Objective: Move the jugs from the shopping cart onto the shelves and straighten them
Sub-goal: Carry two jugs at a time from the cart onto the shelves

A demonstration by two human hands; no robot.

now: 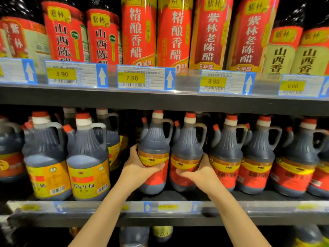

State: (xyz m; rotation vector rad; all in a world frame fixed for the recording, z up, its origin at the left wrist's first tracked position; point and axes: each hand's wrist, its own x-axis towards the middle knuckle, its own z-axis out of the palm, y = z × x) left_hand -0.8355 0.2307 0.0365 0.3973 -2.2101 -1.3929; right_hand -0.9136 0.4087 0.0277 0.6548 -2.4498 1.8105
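L hand (140, 166) grips one red-label jug (154, 154), R hand (199, 172) grips next jug (187, 157); yellow-label jugs (87, 161) stand just left, price tags (142, 78) above.

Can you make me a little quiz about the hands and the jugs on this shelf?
1. True or false: the left hand grips a red-labelled jug.
2. What does the right hand hold? A) a price tag B) the neighbouring red-labelled jug C) nothing
3. Fill in: the yellow-labelled jugs stand to the ___ of the held jugs.

Key: 1 true; 2 B; 3 left.
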